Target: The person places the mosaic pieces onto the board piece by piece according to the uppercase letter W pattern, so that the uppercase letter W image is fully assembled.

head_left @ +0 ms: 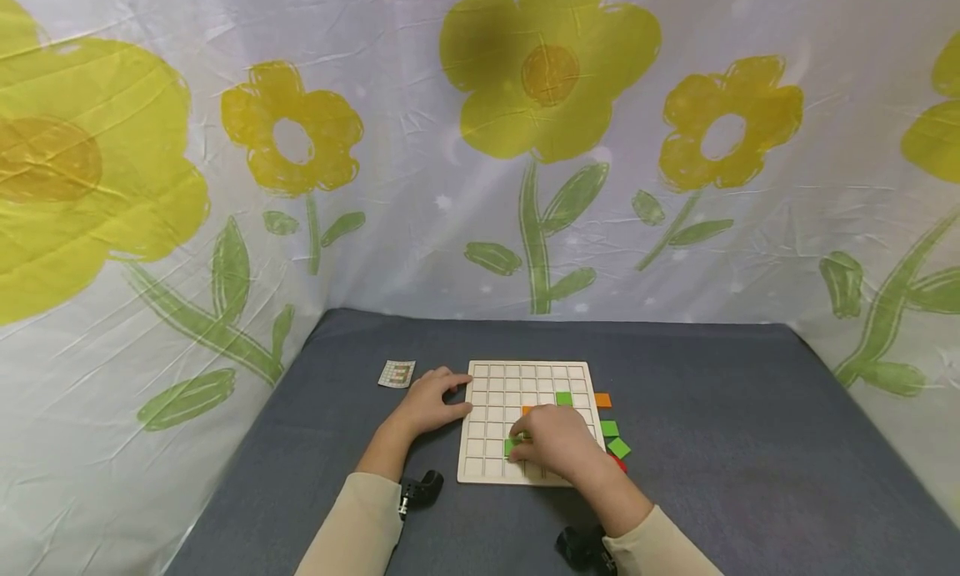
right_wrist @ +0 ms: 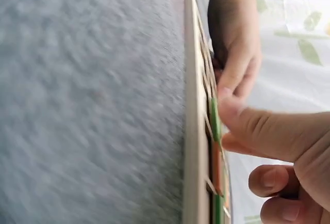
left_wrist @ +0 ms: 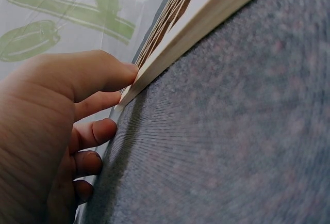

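Flower-printed drape [head_left: 420,251] behind; dark cloth-covered table [head_left: 712,434] below. Right hand [head_left: 558,438]: thumb and fingertips at green tile [head_left: 509,448], between seven and eight o'clock on gridded board [head_left: 487,393]; whether pinched, cannot tell. Left hand [head_left: 429,403]: thumb and forefinger apart, tips touching board's nine o'clock edge. Second green tile [head_left: 564,398]: on board, two o'clock. Off board: orange tile [head_left: 603,400], between two and three; two loose green tiles [head_left: 609,428], three to four; red tile [head_left: 619,463], four, partly hidden; printed card [head_left: 397,373], ten.
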### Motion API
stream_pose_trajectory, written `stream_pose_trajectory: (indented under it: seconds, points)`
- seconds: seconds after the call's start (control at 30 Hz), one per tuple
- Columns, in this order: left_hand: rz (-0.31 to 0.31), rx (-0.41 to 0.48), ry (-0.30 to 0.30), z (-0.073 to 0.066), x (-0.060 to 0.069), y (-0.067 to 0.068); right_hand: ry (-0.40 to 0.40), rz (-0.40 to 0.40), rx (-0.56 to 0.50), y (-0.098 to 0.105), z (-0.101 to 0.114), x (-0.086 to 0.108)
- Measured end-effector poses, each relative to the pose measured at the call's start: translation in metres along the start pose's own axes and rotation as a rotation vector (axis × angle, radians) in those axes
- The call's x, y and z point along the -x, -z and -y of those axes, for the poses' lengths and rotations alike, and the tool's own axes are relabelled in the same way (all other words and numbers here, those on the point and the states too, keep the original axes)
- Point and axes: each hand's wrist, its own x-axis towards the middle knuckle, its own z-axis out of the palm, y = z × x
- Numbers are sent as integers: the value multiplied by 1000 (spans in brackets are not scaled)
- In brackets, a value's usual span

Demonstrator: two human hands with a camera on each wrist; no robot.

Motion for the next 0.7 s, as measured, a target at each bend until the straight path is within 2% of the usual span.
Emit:
stream_pose_trajectory:
  seconds: [0.13, 0.3, 0.7]
  points:
    - [1, 0, -8, 0, 1, 0, -44, 27, -74, 7, -6, 1]
    - [1, 6, -10, 0, 1, 0, -141, 43, -193, 21, -19, 8]
    - [6, 4, -9, -1, 1, 1, -348, 42, -378, 58, -70, 37]
